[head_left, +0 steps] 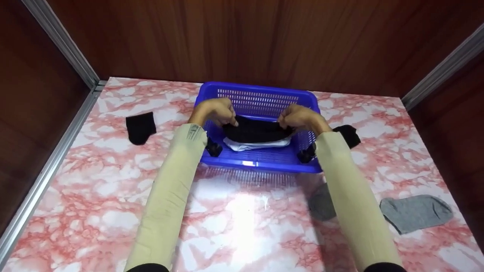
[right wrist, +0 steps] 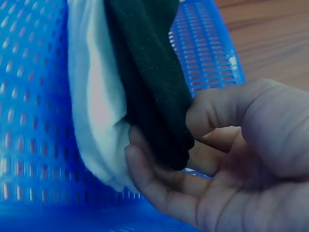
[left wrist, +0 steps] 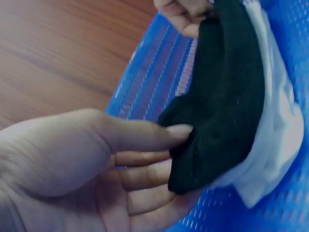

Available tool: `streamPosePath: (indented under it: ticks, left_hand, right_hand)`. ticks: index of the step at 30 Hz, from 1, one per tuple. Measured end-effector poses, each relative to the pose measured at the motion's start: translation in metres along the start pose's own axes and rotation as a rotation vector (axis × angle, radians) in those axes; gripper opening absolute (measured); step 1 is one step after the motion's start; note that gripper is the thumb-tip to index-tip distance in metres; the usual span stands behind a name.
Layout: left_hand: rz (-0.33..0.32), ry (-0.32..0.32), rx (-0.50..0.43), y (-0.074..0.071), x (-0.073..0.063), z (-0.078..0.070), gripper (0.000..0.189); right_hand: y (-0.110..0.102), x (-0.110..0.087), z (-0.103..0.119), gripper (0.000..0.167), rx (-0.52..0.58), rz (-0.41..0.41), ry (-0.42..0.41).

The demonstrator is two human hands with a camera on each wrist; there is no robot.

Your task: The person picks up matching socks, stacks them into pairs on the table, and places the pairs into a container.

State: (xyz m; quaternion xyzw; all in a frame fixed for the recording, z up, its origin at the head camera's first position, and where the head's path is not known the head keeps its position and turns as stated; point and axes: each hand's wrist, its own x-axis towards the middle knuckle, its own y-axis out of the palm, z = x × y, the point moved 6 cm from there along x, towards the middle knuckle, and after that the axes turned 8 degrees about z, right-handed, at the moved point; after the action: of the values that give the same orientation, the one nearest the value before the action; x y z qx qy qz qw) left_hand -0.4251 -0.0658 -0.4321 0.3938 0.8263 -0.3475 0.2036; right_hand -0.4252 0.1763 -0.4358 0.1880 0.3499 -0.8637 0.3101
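Note:
A black sock is stretched sideways between both hands inside a blue plastic basket. My left hand pinches its left end, thumb on top and fingers beneath, as the left wrist view shows. At the other end my right hand pinches the sock between thumb and fingers. Just under the black sock lies a white sock-like cloth in the basket. Some of the right fingertips touch or nearly touch this white cloth in the right wrist view.
One black sock lies left of the basket, another black sock to its right. Toward the front right lie a grey sock and a grey piece partly behind my right forearm. A wooden panel stands behind the basket.

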Motion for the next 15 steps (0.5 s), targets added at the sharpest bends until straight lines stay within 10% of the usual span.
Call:
streamPosePath:
  ticks: [15]
  left_hand:
    - [-0.076,-0.080,-0.074,-0.0054,0.0017,0.0085,0.043]
  right_hand:
    - [-0.0061,0.0103,0.0003,0.036,-0.068,-0.093,-0.002]
